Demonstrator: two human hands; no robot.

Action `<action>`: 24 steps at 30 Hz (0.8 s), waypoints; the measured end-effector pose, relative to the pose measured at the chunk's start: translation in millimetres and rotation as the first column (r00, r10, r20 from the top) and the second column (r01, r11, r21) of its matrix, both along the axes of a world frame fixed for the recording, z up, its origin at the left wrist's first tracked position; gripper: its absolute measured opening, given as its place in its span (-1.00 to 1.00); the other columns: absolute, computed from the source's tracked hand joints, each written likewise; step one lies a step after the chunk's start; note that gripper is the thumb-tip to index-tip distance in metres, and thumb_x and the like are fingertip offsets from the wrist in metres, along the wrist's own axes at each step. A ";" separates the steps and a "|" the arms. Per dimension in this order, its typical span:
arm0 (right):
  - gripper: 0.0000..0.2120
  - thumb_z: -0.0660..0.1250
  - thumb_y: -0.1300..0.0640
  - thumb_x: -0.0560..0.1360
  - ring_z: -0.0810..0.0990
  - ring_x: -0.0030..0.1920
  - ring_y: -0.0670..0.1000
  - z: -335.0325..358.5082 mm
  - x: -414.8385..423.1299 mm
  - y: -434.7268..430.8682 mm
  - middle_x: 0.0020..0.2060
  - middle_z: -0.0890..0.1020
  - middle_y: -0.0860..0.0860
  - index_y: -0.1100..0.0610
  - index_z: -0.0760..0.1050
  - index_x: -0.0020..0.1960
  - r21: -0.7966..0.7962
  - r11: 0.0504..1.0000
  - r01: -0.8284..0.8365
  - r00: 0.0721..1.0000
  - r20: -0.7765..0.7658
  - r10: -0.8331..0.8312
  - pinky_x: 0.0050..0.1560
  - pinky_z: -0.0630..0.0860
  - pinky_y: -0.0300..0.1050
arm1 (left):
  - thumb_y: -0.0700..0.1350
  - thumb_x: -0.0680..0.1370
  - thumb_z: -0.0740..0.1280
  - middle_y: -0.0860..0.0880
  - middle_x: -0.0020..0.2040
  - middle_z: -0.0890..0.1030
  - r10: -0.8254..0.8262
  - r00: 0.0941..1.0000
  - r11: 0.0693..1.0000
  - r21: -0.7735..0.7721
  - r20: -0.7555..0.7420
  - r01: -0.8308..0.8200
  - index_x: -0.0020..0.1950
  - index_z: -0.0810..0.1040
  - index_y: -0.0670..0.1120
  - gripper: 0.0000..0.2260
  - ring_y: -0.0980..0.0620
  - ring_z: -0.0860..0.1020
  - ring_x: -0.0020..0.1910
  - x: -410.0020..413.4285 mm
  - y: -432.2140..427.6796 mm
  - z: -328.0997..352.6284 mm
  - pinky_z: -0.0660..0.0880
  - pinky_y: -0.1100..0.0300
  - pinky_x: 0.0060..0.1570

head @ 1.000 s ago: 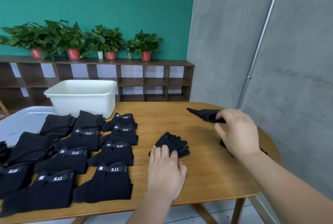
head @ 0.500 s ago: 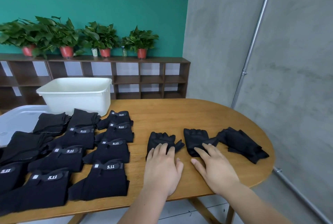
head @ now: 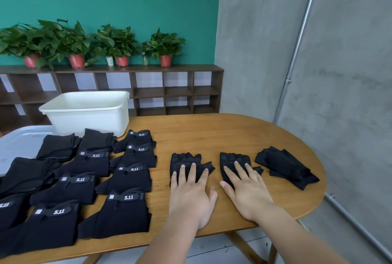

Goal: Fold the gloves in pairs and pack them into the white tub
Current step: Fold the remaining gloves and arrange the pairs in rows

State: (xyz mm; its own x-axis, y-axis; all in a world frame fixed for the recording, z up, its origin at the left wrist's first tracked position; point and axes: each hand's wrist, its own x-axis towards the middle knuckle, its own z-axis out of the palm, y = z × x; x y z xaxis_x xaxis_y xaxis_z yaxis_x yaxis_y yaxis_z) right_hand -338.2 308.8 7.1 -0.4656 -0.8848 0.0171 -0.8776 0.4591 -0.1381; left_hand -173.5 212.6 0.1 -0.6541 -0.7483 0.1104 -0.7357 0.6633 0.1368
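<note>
Both hands are flat on the table (head: 212, 132), fingers straight & spread, gripping nothing. L hand (head: 191, 193) presses down on one black glove (head: 186, 158). R hand (head: 246, 191) presses on its mate (head: 233, 157). The two lie side by side w/ a strip of bare wood btw them, not touching. My read: this is the smooth-out step for this pair, before stacking & folding.

Next move, as I judge it: lift one, lay it square on the other w/ cuffs & finger ends matched, then fold over. The fabric looks thin & floppy, so pinch at an edge, not the middle, or it'll prob. bunch.

Loose gloves (head: 284, 166) sit just to the R of my R hand, near the table edge, so more pairs are left. Folded bundles (head: 127, 178) w/ 5.11 tabs fill the L side in rows.

The white tub (head: 89, 110) stands at the back L of the table, behind the bundles & well apart from both hands. Can't see much of its inside, so can't tell if anything's packed. Packing means a long reach across.
</note>
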 end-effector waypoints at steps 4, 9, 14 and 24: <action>-0.38 -0.13 -0.37 0.68 -0.20 0.68 0.07 -0.9 -1.3 4.1 0.70 -0.04 -0.04 -0.21 0.02 0.69 -0.084 0.996 -0.022 0.999 -0.037 0.019 0.67 -0.12 0.08 | 0.27 0.68 -0.11 -0.03 0.74 -0.11 -0.017 0.998 1.000 -0.009 -0.063 0.017 0.73 -0.04 0.14 -0.39 -0.10 -0.24 0.70 -1.0 1.8 2.4 -0.23 -0.14 0.65; -0.62 0.20 -0.29 0.63 0.45 0.18 0.04 -8.7 5.3 13.4 0.11 0.53 -0.07 -0.08 0.62 0.19 -0.427 0.904 0.009 0.947 -0.287 -0.145 0.13 0.45 0.02 | 0.15 0.63 0.07 -0.01 0.39 0.47 -0.021 0.979 0.991 -0.131 -0.204 -0.007 0.51 0.48 0.03 -0.49 -0.07 0.38 0.42 4.4 8.2 3.0 0.28 -0.03 0.52; -0.46 -0.01 -0.24 0.68 0.48 0.29 0.01 -8.9 5.9 11.5 0.25 0.60 -0.08 -0.03 0.56 0.41 -0.345 0.938 -0.020 0.973 -0.223 -0.061 0.24 0.49 -0.02 | 0.13 0.62 0.08 0.06 0.13 0.58 -0.025 0.973 0.987 -0.161 -0.230 -0.013 0.37 0.57 0.03 -0.56 0.01 0.50 0.15 6.1 10.3 1.1 0.48 0.07 0.19; -0.32 0.07 -0.16 0.72 -0.19 0.68 -0.03 18.4 -27.5 -18.6 0.70 -0.13 -0.02 0.01 -0.11 0.72 -0.187 0.981 -0.043 0.975 0.208 0.082 0.68 -0.07 0.02 | 0.22 0.72 -0.01 0.08 0.69 0.20 -0.153 0.974 0.988 -0.015 -0.166 0.153 0.67 0.22 0.13 -0.48 0.07 0.08 0.67 5.1 6.1 6.5 -0.03 0.05 0.67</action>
